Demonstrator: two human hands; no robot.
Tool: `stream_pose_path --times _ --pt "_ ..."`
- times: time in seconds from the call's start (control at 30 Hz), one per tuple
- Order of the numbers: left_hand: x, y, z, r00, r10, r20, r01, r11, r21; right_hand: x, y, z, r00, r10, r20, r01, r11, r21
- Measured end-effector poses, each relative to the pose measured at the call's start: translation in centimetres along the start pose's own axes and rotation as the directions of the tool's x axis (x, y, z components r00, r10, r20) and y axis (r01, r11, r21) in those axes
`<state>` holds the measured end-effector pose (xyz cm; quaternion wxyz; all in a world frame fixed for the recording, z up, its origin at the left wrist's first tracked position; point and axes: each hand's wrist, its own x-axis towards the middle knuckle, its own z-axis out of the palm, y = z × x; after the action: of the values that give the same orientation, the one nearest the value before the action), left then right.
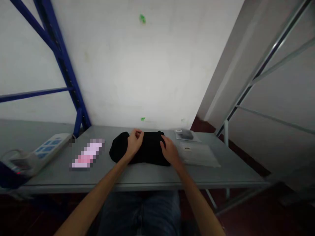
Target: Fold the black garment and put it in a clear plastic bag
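A black folded cloth piece (153, 149) lies flat on the grey table, with a rounded lobe at its left end. Over its left part is my left hand (134, 143), fingers curled and thumb and fingertips brought together on the black fabric near its far edge. My right hand (169, 150) rests at the cloth's right edge, thumb and forefinger apart and touching it. The undersides of both hands are hidden. Just right of the right hand lies a clear plastic bag (199, 154) with a small label.
Behind that bag is another clear packet (185, 134) with something dark inside. A blurred-out pink and white flat object (88, 153) lies left. A white power strip (51, 147) sits further left. Blue metal uprights (65, 70) and a white wall (145, 72) stand behind the table (118, 177).
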<state>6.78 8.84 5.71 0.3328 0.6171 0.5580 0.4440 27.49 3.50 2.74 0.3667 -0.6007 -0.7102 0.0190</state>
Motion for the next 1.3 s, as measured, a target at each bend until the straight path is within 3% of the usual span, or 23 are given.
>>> stream_pose_path --times 0.03,0.07,0.17,0.33,0.57,0.73,0.83,0.87,0.93,1.03,1.1,1.23,1.3 --pt "0.2 -0.5 -1.3 0.994 0.031 -0.107 -0.016 0.990 0.142 0.0 -0.3 0.4 1.000 -0.006 0.022 0.007 0.999 -0.039" --pt "0.4 -0.9 -2.4 0.994 0.025 -0.110 0.006 0.962 0.275 0.0 -0.6 0.8 0.999 -0.012 0.048 0.016 0.996 -0.085" --pt "0.8 -2.5 -4.3 0.993 -0.115 0.009 0.097 0.877 0.471 0.1 -1.8 2.2 0.989 -0.028 0.142 0.058 0.975 -0.214" --pt "1.0 -3.6 -3.6 0.982 -0.158 0.107 0.097 0.895 0.435 -0.6 -2.4 3.3 0.983 -0.005 0.182 0.061 0.952 -0.301" --pt "1.3 -2.7 -3.0 0.971 -0.142 0.193 0.061 0.925 0.375 -1.6 -1.8 2.0 0.991 -0.043 0.128 0.080 0.951 -0.298" --pt "1.7 -1.7 -6.0 0.963 -0.192 0.189 0.089 0.889 0.449 -2.3 -0.9 0.7 0.997 -0.071 0.020 0.073 0.975 -0.211" --pt "1.8 -0.3 -8.4 0.978 -0.154 0.143 0.053 0.839 0.541 -2.9 0.5 -0.1 0.996 -0.043 -0.075 0.031 0.987 -0.161" --pt "1.7 0.4 -8.9 0.986 -0.127 0.111 0.036 0.805 0.592 -3.1 1.1 -0.3 0.994 -0.032 -0.102 0.017 0.989 -0.148" --pt "1.1 2.1 -9.2 1.000 -0.013 0.000 0.009 0.654 0.756 -3.3 2.1 -0.7 0.989 -0.014 -0.144 -0.004 0.992 -0.124" --pt "-0.6 4.8 -7.3 0.987 0.149 -0.056 -0.023 0.481 0.876 -3.2 3.1 -1.3 0.985 0.004 -0.172 -0.020 0.996 -0.092" --pt "-1.8 5.9 -4.8 0.970 0.245 0.001 -0.110 0.434 0.894 -3.0 3.3 -1.5 0.983 0.021 -0.180 -0.034 0.997 -0.073" --pt "-3.4 5.8 0.9 0.936 0.295 0.191 -0.313 0.455 0.834 -2.9 3.2 -1.5 0.982 0.049 -0.184 -0.055 0.998 -0.026" --pt "-3.9 4.8 2.6 0.923 0.296 0.247 -0.372 0.514 0.773 -3.0 2.9 -1.3 0.984 0.059 -0.170 -0.060 0.998 0.001"
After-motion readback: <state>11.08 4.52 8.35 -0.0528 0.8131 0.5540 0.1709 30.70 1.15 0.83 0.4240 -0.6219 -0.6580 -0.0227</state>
